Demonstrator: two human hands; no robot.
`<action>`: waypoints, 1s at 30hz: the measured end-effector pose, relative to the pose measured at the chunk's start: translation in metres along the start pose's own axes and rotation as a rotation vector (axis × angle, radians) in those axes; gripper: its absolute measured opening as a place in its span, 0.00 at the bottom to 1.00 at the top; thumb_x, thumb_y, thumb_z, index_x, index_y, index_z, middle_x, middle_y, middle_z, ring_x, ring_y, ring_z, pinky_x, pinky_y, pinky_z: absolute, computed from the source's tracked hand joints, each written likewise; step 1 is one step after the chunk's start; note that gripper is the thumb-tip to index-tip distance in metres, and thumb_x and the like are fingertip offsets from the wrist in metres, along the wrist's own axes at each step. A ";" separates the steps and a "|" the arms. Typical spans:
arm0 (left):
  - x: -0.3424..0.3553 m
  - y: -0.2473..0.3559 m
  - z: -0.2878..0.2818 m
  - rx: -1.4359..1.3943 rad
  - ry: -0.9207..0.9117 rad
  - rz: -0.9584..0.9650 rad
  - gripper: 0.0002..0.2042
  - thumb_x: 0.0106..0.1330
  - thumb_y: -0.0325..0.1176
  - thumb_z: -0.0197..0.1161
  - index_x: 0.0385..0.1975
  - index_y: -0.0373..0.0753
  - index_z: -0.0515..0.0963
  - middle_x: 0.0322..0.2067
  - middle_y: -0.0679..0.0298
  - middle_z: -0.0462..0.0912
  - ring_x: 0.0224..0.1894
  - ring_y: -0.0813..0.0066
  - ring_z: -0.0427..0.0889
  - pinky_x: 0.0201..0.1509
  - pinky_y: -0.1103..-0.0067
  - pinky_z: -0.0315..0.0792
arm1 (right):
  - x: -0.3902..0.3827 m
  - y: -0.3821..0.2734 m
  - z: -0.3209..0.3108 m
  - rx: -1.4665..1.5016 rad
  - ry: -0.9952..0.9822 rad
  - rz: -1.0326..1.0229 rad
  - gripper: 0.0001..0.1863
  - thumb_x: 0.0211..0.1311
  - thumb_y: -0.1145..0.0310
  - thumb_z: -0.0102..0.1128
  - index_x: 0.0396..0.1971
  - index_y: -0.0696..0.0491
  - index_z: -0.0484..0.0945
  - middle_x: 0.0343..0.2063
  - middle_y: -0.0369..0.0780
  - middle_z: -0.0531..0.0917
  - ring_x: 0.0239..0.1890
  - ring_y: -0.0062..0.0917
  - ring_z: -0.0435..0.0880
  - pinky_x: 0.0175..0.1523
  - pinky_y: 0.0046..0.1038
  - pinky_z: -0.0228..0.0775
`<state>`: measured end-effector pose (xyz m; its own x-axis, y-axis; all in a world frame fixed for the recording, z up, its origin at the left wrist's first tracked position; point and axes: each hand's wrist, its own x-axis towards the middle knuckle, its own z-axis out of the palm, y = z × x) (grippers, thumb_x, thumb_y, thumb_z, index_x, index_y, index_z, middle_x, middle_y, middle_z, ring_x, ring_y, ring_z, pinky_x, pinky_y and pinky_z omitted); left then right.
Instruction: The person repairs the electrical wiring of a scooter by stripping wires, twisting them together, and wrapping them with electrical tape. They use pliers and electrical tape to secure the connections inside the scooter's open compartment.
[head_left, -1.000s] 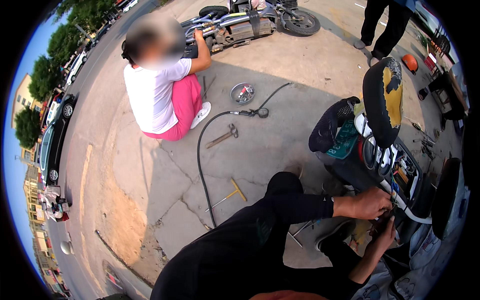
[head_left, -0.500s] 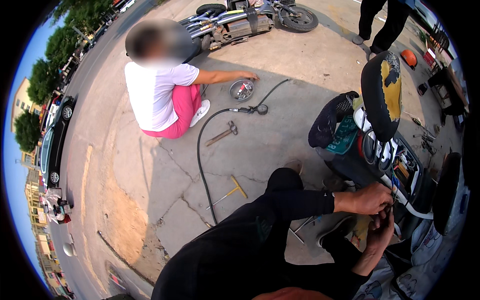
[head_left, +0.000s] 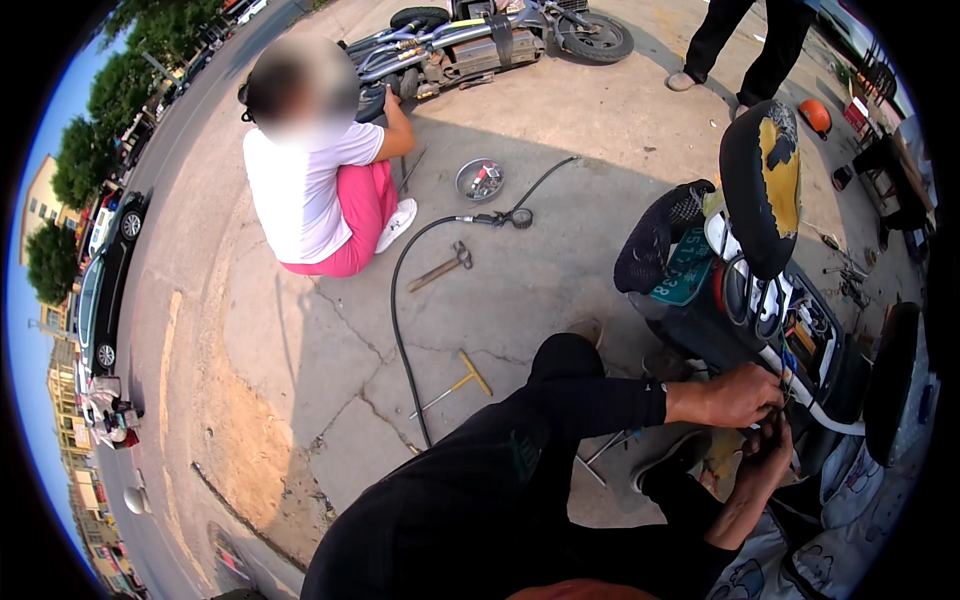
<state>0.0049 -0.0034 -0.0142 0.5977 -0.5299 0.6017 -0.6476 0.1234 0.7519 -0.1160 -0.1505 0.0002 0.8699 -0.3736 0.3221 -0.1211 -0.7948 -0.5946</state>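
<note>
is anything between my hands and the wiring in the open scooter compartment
Nothing visible does. The left hand and the right hand are both already at the bundle of coloured wires in the open compartment of the dark scooter, fingers in among them. The exact contact is too small to tell.

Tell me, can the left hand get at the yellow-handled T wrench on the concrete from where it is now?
Probably not without letting go. The left hand is busy at the scooter's wiring, beside the right hand. The T wrench lies apart on bare concrete past the bent knee, a long reach back.
</note>
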 end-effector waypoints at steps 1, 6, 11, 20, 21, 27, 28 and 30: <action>0.000 0.000 -0.001 -0.003 0.000 -0.004 0.09 0.56 0.24 0.68 0.36 0.34 0.86 0.34 0.55 0.85 0.39 0.50 0.86 0.41 0.61 0.79 | -0.002 0.001 -0.002 0.158 -0.064 0.135 0.13 0.80 0.64 0.52 0.49 0.55 0.82 0.36 0.41 0.86 0.33 0.27 0.85 0.34 0.30 0.76; 0.000 -0.002 0.001 0.017 -0.001 0.006 0.09 0.56 0.24 0.68 0.36 0.34 0.86 0.34 0.55 0.85 0.39 0.51 0.86 0.41 0.61 0.79 | -0.008 -0.009 -0.005 -0.542 0.203 -0.274 0.14 0.79 0.66 0.55 0.57 0.53 0.79 0.37 0.43 0.85 0.37 0.35 0.88 0.35 0.34 0.78; -0.001 -0.003 0.004 0.015 0.022 0.018 0.08 0.56 0.24 0.69 0.36 0.34 0.86 0.33 0.55 0.86 0.39 0.51 0.86 0.41 0.61 0.79 | -0.001 -0.018 -0.003 -0.756 0.156 -0.453 0.14 0.76 0.72 0.57 0.58 0.52 0.78 0.39 0.42 0.86 0.42 0.41 0.88 0.41 0.35 0.80; -0.001 -0.002 -0.002 0.018 0.015 0.008 0.09 0.55 0.24 0.68 0.35 0.34 0.87 0.34 0.55 0.86 0.38 0.50 0.86 0.41 0.61 0.79 | -0.005 0.003 -0.001 0.609 -0.200 0.488 0.14 0.82 0.56 0.50 0.45 0.51 0.78 0.30 0.32 0.81 0.23 0.16 0.73 0.24 0.23 0.58; -0.001 -0.001 -0.002 0.021 0.025 0.021 0.09 0.55 0.24 0.68 0.36 0.35 0.87 0.34 0.55 0.86 0.38 0.50 0.86 0.41 0.61 0.79 | -0.009 0.000 -0.004 -0.042 -0.132 0.252 0.14 0.80 0.62 0.54 0.56 0.52 0.76 0.36 0.36 0.84 0.30 0.24 0.83 0.28 0.28 0.71; -0.001 0.003 -0.002 0.020 0.017 -0.004 0.09 0.54 0.24 0.68 0.36 0.35 0.87 0.33 0.55 0.86 0.38 0.50 0.86 0.41 0.61 0.80 | -0.003 -0.012 -0.004 -0.778 0.126 -0.456 0.18 0.67 0.76 0.60 0.56 0.52 0.77 0.44 0.40 0.84 0.45 0.37 0.88 0.40 0.34 0.82; -0.001 0.003 -0.002 0.031 0.022 -0.014 0.09 0.54 0.24 0.68 0.36 0.35 0.87 0.33 0.55 0.86 0.37 0.50 0.86 0.40 0.60 0.80 | 0.000 -0.010 -0.004 -0.771 0.133 -0.472 0.17 0.67 0.76 0.59 0.55 0.52 0.78 0.44 0.40 0.84 0.44 0.38 0.88 0.40 0.35 0.82; -0.002 0.002 -0.004 0.027 0.017 -0.003 0.09 0.54 0.24 0.68 0.36 0.36 0.87 0.33 0.55 0.86 0.38 0.50 0.86 0.40 0.60 0.79 | 0.006 -0.003 -0.002 -0.328 0.070 -0.117 0.09 0.73 0.69 0.59 0.50 0.51 0.79 0.36 0.34 0.84 0.32 0.26 0.85 0.30 0.28 0.74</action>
<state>0.0043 0.0006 -0.0127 0.6073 -0.5158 0.6042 -0.6583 0.0991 0.7462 -0.1114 -0.1514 0.0053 0.8535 -0.2941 0.4303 -0.1800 -0.9411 -0.2862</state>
